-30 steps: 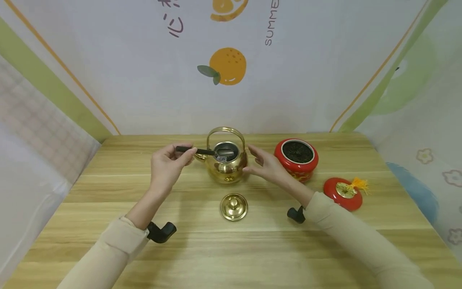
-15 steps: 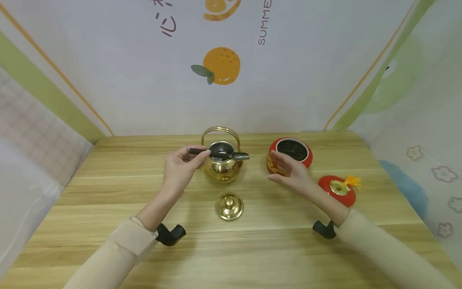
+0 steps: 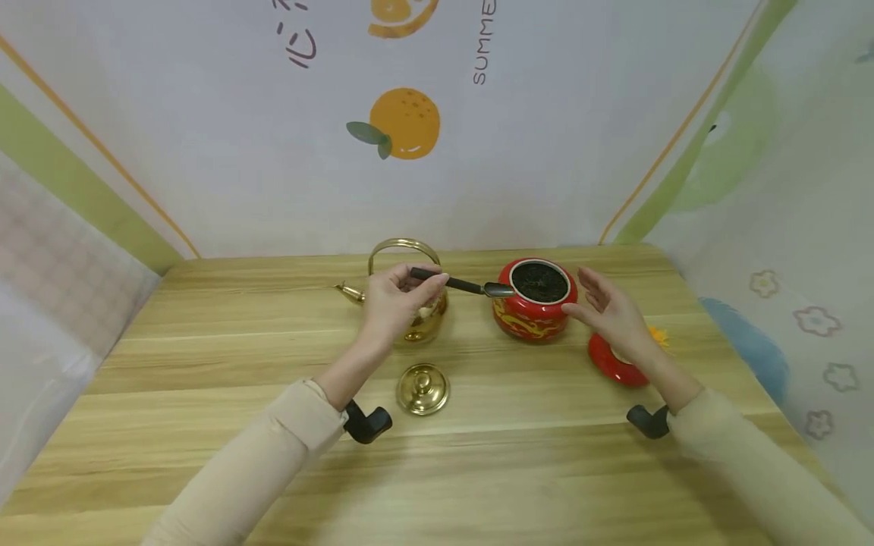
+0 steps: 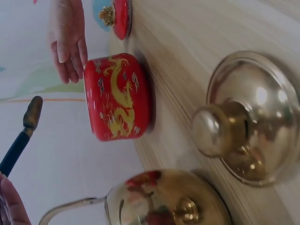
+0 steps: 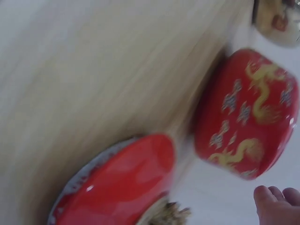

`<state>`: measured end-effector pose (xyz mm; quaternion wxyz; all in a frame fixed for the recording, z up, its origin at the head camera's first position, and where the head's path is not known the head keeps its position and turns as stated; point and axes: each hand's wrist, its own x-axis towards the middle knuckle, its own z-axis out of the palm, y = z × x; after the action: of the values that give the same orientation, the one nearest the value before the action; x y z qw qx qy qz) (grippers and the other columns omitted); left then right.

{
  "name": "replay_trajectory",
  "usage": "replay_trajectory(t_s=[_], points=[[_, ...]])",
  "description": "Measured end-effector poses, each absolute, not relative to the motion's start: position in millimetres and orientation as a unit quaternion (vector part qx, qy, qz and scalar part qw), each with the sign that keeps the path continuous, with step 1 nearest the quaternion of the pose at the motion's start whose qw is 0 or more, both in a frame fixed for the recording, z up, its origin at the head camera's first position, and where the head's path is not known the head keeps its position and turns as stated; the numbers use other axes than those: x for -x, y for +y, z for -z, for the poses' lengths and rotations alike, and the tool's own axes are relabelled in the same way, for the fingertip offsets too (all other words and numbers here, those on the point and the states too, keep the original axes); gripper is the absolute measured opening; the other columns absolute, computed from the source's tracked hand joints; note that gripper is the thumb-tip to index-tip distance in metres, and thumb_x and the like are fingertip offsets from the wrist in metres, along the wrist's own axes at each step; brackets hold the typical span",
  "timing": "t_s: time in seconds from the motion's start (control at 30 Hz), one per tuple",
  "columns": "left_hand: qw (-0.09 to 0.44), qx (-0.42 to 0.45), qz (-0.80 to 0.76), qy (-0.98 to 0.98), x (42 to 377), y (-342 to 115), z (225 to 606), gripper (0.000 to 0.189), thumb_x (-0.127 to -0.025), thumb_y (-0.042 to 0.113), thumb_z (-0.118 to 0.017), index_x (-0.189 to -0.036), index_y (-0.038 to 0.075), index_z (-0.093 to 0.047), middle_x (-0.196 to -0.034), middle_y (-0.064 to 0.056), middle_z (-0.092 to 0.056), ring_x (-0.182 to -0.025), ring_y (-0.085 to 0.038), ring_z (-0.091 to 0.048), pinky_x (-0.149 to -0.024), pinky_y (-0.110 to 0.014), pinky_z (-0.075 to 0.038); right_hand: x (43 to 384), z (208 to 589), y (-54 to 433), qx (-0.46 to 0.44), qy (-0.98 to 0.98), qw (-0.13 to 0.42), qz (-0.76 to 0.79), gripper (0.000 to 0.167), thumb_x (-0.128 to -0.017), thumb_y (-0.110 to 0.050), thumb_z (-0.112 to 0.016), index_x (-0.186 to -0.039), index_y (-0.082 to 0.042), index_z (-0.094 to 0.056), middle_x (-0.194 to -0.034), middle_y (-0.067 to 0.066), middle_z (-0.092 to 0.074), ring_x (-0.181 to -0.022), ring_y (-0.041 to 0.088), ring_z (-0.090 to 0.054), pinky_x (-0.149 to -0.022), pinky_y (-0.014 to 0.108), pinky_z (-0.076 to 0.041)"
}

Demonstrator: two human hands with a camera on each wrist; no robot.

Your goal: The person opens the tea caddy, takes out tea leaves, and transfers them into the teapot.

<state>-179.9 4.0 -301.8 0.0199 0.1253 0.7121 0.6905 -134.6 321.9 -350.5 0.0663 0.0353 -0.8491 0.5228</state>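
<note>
My left hand [image 3: 392, 307] pinches the black handle of a small tea scoop [image 3: 464, 286] in the head view. The scoop's metal bowl points right, at the near left rim of a red jar [image 3: 532, 322] with yellow dragons. Dark, loose tea leaves [image 3: 539, 282] lie inside the jar. My left hand partly covers a brass teapot [image 3: 426, 324], whose spout and arched handle still show. Just right of the jar, my right hand [image 3: 617, 318] has its fingers extended and holds nothing; whether it touches the jar is unclear.
A brass lid [image 3: 423, 389] lies in front of the teapot. The jar's red lid [image 3: 611, 364], with a yellow tassel [image 3: 659, 337], rests to the right, partly behind my right forearm. A printed cloth [image 3: 273, 167] hangs behind the wooden table [image 3: 478, 470].
My left hand has carried the scoop right, from over the teapot's mouth to the jar's rim. The right hand has moved right, from beside the teapot to the jar's far side.
</note>
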Motion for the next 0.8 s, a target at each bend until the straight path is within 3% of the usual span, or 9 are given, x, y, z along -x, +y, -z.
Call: replay_trajectory(t_s=[0.13, 0.4, 0.63, 0.8], points=[[0.011, -0.135, -0.681, 0.720, 184.3, 20.6, 303.4, 0.022, -0.084, 0.015, -0.072, -0.099, 0.000, -0.069, -0.074, -0.004, -0.068, -0.063, -0.009, -0.063, -0.052, -0.015, -0.047, 142.0, 356.2, 329.3, -0.034, -0.854, 0.036, -0.517, 0.079, -0.088, -0.011, -0.067, -0.146, 0.007, -0.018, -0.152, 0.024, -0.020, -0.141, 0.036, -0.020, -0.112, 0.048, -0.024], [0.018, -0.132, -0.704, 0.698, 193.1, 51.9, 306.8, 0.021, -0.083, 0.010, -0.072, -0.097, -0.005, -0.068, -0.083, -0.013, -0.068, -0.065, -0.005, -0.063, -0.070, -0.023, -0.057, 156.7, 363.2, 330.4, -0.050, -0.867, 0.017, -0.495, 0.079, -0.087, -0.014, -0.068, -0.147, 0.005, -0.019, -0.150, 0.024, -0.026, -0.139, 0.038, -0.025, -0.111, 0.050, -0.026], [0.006, -0.131, -0.683, 0.719, 203.1, 71.5, 310.3, 0.017, -0.082, 0.011, -0.073, -0.093, -0.002, -0.070, -0.083, -0.015, -0.070, -0.062, -0.002, -0.061, -0.065, -0.020, -0.055, 160.4, 366.3, 331.0, -0.052, -0.860, 0.005, -0.508, 0.078, -0.088, -0.012, -0.067, -0.147, 0.003, -0.019, -0.150, 0.023, -0.028, -0.136, 0.039, -0.030, -0.109, 0.048, -0.030], [-0.009, -0.144, -0.661, 0.736, 211.2, 82.3, 313.9, 0.016, -0.083, 0.012, -0.072, -0.092, -0.001, -0.070, -0.077, -0.013, -0.069, -0.059, -0.001, -0.057, -0.056, -0.014, -0.048, 160.0, 367.5, 330.8, -0.039, -0.856, 0.002, -0.516, 0.078, -0.088, -0.014, -0.067, -0.148, 0.001, -0.020, -0.150, 0.021, -0.029, -0.136, 0.037, -0.032, -0.108, 0.045, -0.031]])
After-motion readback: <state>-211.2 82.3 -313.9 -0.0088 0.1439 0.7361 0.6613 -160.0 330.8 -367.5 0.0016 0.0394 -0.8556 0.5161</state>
